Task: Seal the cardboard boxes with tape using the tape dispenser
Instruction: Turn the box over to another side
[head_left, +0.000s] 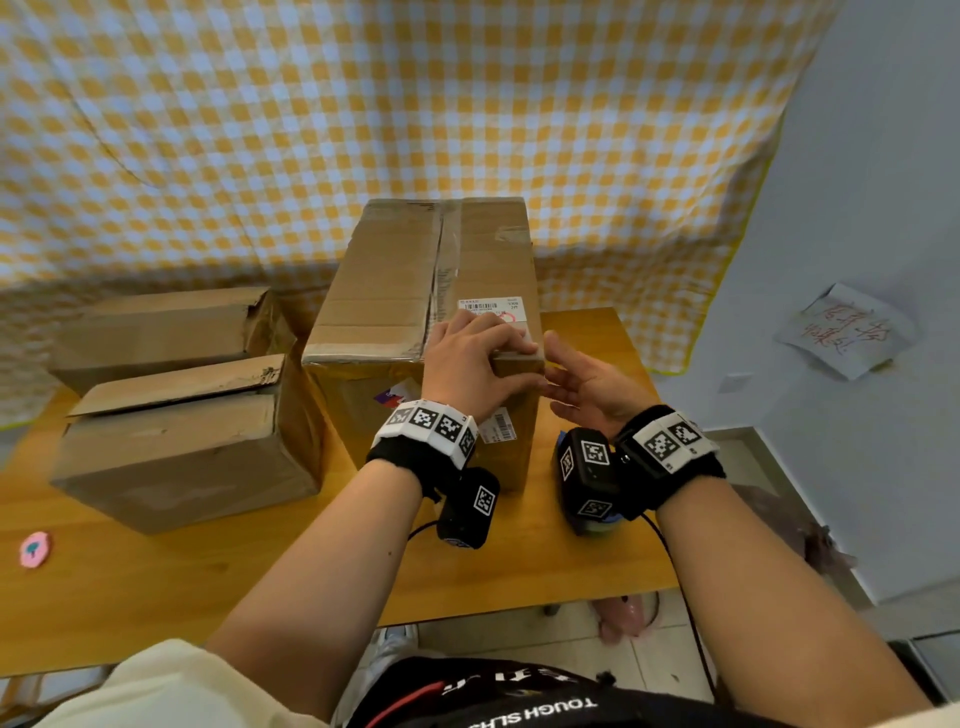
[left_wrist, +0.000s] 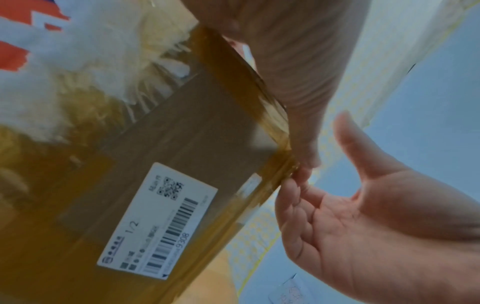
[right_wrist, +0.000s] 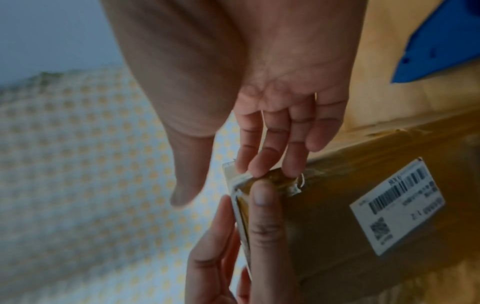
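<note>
A tall cardboard box (head_left: 395, 291) stands upright mid-table, with brownish tape (left_wrist: 272, 115) running along its near right corner. My left hand (head_left: 475, 358) lies over that corner, fingers flat on the top and a straight thumb (right_wrist: 262, 216) pressed on the front face. My right hand (head_left: 576, 384) is spread open, palm turned left, and its fingertips (right_wrist: 270, 164) touch the crumpled tape (right_wrist: 275, 181) at the corner. A blue tape dispenser (right_wrist: 441, 51) lies on the table beside the box. The right wrist camera mostly hides it in the head view. Neither hand holds it.
Two smaller cardboard boxes (head_left: 192, 441) (head_left: 156, 327) sit to the left of the tall one. The wooden table (head_left: 519, 561) ends just right of my right wrist. A pink round object (head_left: 35, 548) lies at the far left. Yellow checkered cloth (head_left: 363, 104) hangs behind.
</note>
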